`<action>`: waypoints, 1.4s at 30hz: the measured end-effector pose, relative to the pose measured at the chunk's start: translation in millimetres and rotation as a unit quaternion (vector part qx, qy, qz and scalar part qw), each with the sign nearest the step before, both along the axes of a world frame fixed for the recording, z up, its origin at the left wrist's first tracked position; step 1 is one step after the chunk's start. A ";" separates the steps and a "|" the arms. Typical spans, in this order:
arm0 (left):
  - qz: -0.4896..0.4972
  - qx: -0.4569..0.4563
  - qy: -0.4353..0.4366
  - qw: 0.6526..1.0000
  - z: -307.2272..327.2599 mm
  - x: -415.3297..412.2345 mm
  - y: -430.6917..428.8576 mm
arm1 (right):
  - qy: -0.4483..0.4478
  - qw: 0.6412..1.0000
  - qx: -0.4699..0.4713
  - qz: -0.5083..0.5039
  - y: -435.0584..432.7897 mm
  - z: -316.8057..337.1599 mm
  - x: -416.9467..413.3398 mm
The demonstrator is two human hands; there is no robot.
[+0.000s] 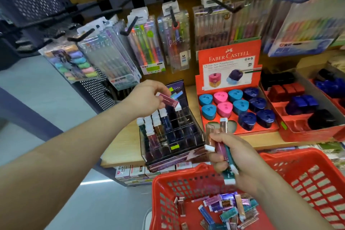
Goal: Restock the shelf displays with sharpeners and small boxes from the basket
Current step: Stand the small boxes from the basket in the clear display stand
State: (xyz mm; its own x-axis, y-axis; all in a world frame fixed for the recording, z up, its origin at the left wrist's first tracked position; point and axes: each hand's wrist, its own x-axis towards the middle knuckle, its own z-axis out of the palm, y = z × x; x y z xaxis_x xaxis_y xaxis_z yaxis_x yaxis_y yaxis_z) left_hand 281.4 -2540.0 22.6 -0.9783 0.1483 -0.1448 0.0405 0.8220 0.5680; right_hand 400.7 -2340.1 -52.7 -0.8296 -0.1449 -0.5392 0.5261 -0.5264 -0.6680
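Head view: the left hand (147,97) pinched one pink small box (167,100) between thumb and fingertips. It held the box tilted over the back rows of the dark display case (169,136) at the frame's centre, and the box's white end was close to the boxes standing there. At five o'clock from the case, the right hand (240,158) was well apart from the left and gripped a bundle of small boxes (219,142) in a closed fist above the red basket (186,171). More loose boxes (226,206) lay on the basket floor at six o'clock. At two o'clock from the case stood the red sharpener tray (229,58), with blue and pink sharpeners (240,106) in its slots. Pen packs (147,45) hung on hooks at twelve o'clock.
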 end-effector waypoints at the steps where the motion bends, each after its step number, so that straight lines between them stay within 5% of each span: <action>1: -0.003 -0.022 0.024 0.999 -2.8 -5.0 2.4 | 0.000 1.000 0.001 0.001 2.1 -2.8 0.3; 6: -0.001 -0.145 0.087 0.986 -3.3 -19.4 0.4 | -0.003 1.000 0.009 0.006 5.1 -15.0 2.3; 32: -0.096 -0.293 0.125 0.943 -27.1 -20.3 11.3 | 0.003 0.999 -0.034 0.005 2.8 -14.2 2.0; 42: -0.138 -0.396 0.174 0.891 -36.7 -17.1 15.5 | 0.004 0.999 -0.044 0.003 1.1 -7.3 5.9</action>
State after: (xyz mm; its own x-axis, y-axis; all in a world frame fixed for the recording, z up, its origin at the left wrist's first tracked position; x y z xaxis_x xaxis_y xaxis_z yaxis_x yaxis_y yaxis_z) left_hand 264.3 -2524.5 -14.1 -0.9266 0.3760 -0.0066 0.3635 0.8909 -0.2722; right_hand 406.5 -2339.0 -60.0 -0.8327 -0.1953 -0.5182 0.5241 -0.5799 -0.6237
